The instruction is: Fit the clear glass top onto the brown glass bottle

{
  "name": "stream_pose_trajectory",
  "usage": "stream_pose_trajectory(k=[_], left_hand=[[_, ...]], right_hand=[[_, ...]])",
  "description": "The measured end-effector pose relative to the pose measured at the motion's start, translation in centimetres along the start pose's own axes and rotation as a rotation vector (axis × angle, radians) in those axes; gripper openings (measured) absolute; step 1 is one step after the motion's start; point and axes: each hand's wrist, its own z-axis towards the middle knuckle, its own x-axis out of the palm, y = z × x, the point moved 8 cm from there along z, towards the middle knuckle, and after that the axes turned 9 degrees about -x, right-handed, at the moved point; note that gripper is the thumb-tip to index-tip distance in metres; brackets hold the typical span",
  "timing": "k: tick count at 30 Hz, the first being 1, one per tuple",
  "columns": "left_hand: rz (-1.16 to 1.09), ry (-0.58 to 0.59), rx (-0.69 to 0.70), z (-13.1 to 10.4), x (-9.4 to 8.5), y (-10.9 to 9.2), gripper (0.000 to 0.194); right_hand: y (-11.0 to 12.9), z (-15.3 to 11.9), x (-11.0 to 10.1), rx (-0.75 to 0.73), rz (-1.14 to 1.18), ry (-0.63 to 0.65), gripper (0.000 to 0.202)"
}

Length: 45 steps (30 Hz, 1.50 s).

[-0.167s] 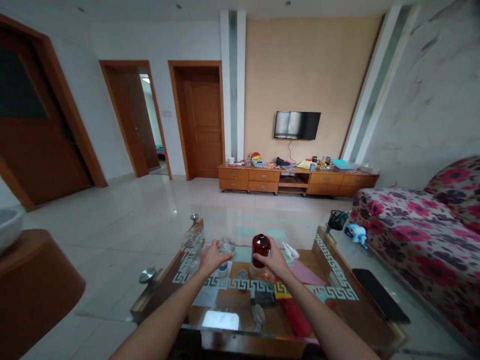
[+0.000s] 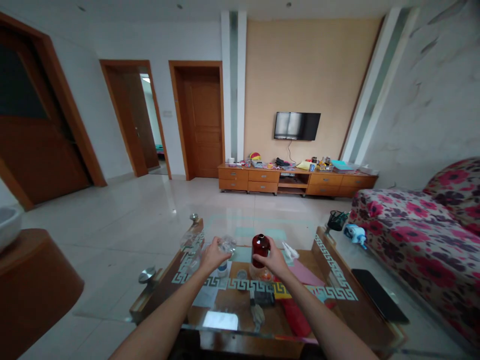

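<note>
My left hand [image 2: 214,256] is closed around the side of a clear, glass-like vessel [image 2: 227,244], which looks like a small cup; its exact kind is hard to make out. To the right, my right hand [image 2: 275,259] grips a dark red-brown bottle [image 2: 260,248] from its right side, thumb across the front. The bottle stands upright with its narrow neck uppermost. A gap separates the two held things. Both are at the glass coffee table [image 2: 232,334]; whether the bottle's base touches the glass, I cannot tell.
Through the glass show papers, a red bag [image 2: 297,318] and small containers. White tissue [image 2: 289,251] lies right of the bottle. A black flat object [image 2: 379,295] rests along the table's right side, near the flowered sofa [image 2: 408,235]. Behind stands a low cabinet [image 2: 263,180].
</note>
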Motion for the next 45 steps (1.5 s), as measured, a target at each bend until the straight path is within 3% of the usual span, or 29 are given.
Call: stream_pose_trajectory(k=[6,12,16,26,33,45], left_hand=[[-0.206,-0.016,0.045,-0.4,-3.4,-2.9,0.061],[-0.216,-0.021,0.184,-1.6,-6.6,-6.2,0.058],[-0.215,-0.09,0.261,-2.2,-7.8,-7.4,0.066],[-0.13,-0.073,0.332,-2.5,-8.5,-8.7,0.078],[-0.089,-0.079,0.384,-2.9,-8.7,-9.6,0.078],[-0.119,-0.072,0.348,-3.0,-8.9,-9.9,0.08]], right_hand=[[0.1,0.0,-0.1,0.012,-0.084,-0.022,0.091],[3.5,0.8,0.5,-0.117,-0.128,0.014,0.08],[4.4,1.0,1.1,-0.147,-0.15,0.04,0.084],[4.2,0.9,2.0,-0.203,-0.209,0.086,0.093],[4.8,0.7,1.4,-0.19,-0.186,0.072,0.091],[4.6,0.8,1.1,-0.152,-0.2,0.103,0.091]])
